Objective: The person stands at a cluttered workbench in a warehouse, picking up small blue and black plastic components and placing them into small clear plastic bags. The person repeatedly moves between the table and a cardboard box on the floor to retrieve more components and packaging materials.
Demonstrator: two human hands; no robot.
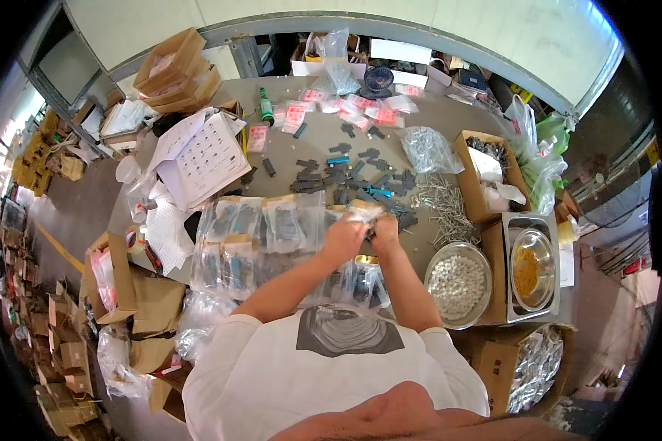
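Near the middle of the grey table [287, 158], I see both hands working close together on one small clear plastic bag [362, 212]. My left hand [343, 239] is curled around the bag's left side, fingers narrow and closed on the film. My right hand [385, 231] pinches the bag's right side; whether it also holds a small part I cannot tell, since the fingers cover that spot. The bag sits just above the hands, at the far edge of my grip, over the table rather than lying on it.

Left of the hands, rows of filled clear bags [254, 235] with dark parts inside lie overlapping. Farther away a scatter of loose dark grey parts [338, 180] spreads across the table, a couple of teal pieces among them. To the right of those lies a heap of silvery screws [445, 202]. Near right, a round metal bowl of pale small pieces [457, 283] stands beside a steel tray holding a bowl of yellow pieces [531, 268]. Far left, an open white sheet with a printed grid [206, 158] rests on the table, and cardboard boxes [173, 70] are stacked at the far left corner.
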